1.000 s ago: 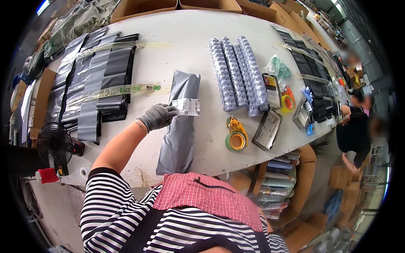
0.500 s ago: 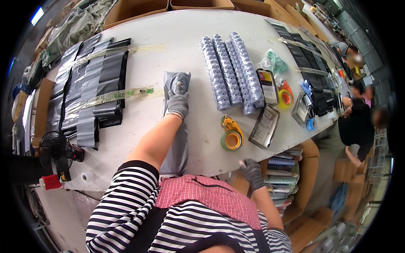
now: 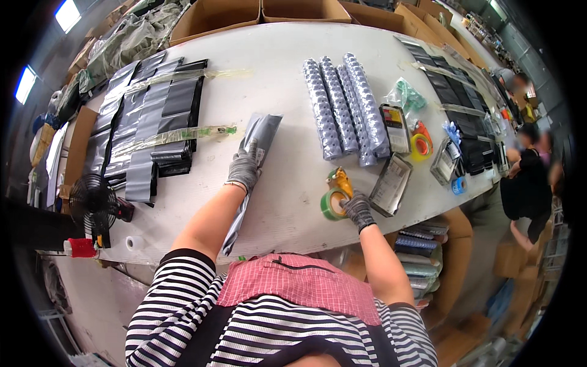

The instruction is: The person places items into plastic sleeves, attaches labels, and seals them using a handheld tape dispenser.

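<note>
My left hand [image 3: 245, 171], in a grey glove, holds down a narrow grey plastic mailing bag [image 3: 265, 131] on the table, its fingers over the folded bag. The bag lies slanted, its lower end close to the table's front edge. To the right, my right hand [image 3: 359, 210], also gloved, has its fingers closed round the handle of a yellow-orange tape dispenser [image 3: 340, 178]. A roll of green tape [image 3: 333, 204] sits in the dispenser, at the left of that hand. Beyond it lie several rolls in patterned grey-blue wrap [image 3: 351, 104].
Stacks of black and grey bags, taped down, lie at left [image 3: 162, 116] and far right [image 3: 468, 116]. Near the right hand are an open metal tin [image 3: 391, 183] and another tape dispenser [image 3: 420, 144]. A small fan [image 3: 92, 202] stands left. A carton of rolls [image 3: 455, 238] is below right.
The right hand has moved from beside the table edge up onto the tape dispenser and taken hold of it. The grey bag is now narrower and more slanted under the left hand.
</note>
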`<action>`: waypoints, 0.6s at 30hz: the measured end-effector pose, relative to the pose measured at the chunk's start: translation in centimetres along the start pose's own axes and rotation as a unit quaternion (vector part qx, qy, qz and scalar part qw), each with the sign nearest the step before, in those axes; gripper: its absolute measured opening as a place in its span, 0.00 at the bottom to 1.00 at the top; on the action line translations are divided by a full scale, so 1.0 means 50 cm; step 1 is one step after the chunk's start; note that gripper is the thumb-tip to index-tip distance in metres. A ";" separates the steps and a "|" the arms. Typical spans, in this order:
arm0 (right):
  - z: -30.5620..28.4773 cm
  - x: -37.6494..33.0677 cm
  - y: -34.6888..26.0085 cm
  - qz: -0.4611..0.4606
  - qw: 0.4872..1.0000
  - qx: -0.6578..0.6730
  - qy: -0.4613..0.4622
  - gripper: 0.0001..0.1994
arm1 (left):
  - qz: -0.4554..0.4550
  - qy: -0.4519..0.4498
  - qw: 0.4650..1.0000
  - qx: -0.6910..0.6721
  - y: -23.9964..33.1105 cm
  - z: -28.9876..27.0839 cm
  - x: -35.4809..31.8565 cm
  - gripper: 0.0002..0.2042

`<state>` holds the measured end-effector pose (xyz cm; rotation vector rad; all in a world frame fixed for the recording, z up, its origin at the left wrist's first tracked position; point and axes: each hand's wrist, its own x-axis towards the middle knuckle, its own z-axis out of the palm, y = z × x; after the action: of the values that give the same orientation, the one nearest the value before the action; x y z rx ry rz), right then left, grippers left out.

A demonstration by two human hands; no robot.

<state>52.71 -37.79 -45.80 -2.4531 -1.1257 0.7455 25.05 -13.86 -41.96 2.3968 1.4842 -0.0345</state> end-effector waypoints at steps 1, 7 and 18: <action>0.006 -0.012 0.005 0.001 0.998 0.053 -0.024 0.22 | 0.015 0.004 1.000 0.017 -0.002 0.005 -0.003 0.46; -0.029 -0.170 -0.062 -0.066 0.888 0.452 -0.051 0.22 | 0.012 -0.121 0.968 -0.219 0.120 -0.168 -0.200 0.28; -0.037 -0.326 -0.176 -0.288 0.934 0.208 -0.038 0.29 | -0.017 -0.315 0.648 -0.693 0.059 -0.038 -0.358 0.26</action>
<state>39.60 -45.02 -34.73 -1.6379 -1.4433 0.7886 19.11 -30.06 -36.06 0.8853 0.6521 0.1796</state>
